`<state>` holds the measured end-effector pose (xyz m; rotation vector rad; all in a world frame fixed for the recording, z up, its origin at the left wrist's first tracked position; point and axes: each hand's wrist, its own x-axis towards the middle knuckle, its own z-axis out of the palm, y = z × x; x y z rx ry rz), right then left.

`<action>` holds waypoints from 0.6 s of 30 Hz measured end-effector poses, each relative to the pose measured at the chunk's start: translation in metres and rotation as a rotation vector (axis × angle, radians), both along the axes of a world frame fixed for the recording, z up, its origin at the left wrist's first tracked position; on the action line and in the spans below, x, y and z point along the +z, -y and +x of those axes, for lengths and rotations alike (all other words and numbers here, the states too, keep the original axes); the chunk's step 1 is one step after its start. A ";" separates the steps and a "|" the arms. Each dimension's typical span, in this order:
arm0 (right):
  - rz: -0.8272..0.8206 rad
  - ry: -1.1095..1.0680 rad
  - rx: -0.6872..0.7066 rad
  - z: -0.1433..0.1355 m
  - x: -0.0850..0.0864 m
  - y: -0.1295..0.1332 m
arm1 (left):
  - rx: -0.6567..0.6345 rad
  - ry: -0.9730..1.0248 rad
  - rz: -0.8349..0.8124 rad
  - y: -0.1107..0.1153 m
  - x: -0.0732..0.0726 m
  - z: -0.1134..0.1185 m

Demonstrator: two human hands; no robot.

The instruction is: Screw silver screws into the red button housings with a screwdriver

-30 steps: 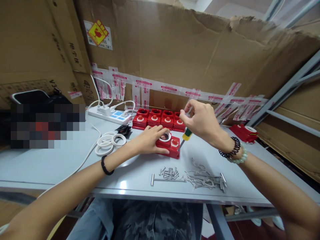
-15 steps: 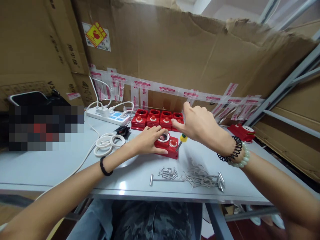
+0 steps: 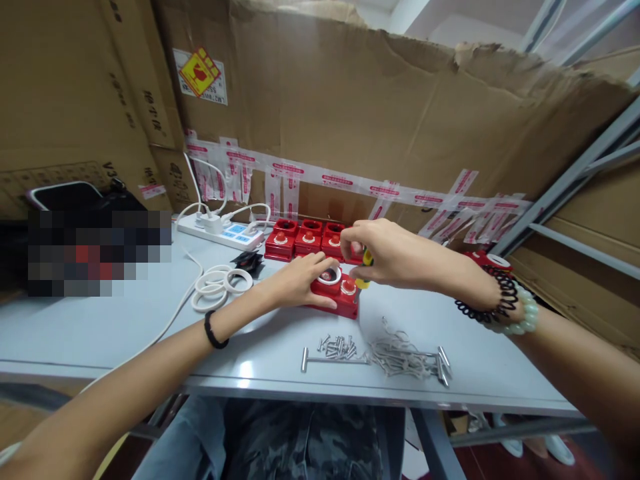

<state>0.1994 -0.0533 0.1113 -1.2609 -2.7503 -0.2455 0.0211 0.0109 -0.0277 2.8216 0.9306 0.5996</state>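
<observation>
A red box with a white ring and a round red knob lies on the table, and my left hand is wrapped over its left side. In my right hand is a screwdriver with a yellow and green handle, just above the right end of the box. The screwdriver's tip is hard to make out. Behind the hands stands a row of several red boxes, partly covered by my right hand.
White rings and black packets lie left of my left hand. A power strip stands behind them. Screws, metal rods and tangled cords lie near the front edge. Another red part is at the right.
My right hand has turned and lowered, with its fingers now around the screwdriver handle, which has moved slightly left and away from the box's near right corner. My left hand stays on the box.
</observation>
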 end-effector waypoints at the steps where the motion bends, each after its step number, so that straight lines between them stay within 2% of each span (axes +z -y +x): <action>1: 0.033 0.022 -0.049 0.001 0.000 -0.001 | 0.006 -0.007 0.002 0.000 0.000 0.000; 5: 0.180 0.103 -0.317 0.007 -0.005 -0.008 | 0.012 -0.015 0.007 0.001 0.002 0.001; 7: 0.180 0.113 -0.340 0.009 -0.007 -0.011 | 0.010 -0.020 0.005 0.001 0.003 0.001; 11: 0.094 0.023 -0.162 0.010 -0.004 -0.008 | 0.026 -0.041 -0.004 0.001 0.002 0.001; 15: -0.087 -0.049 0.051 0.010 0.004 -0.001 | 0.012 -0.011 0.001 -0.001 0.000 0.001; 17: -0.098 -0.036 0.060 0.012 0.004 -0.001 | 0.004 -0.007 0.006 -0.001 -0.001 0.001; 18: -0.063 -0.022 0.019 0.014 0.002 -0.001 | 0.007 -0.010 0.005 -0.001 -0.001 0.001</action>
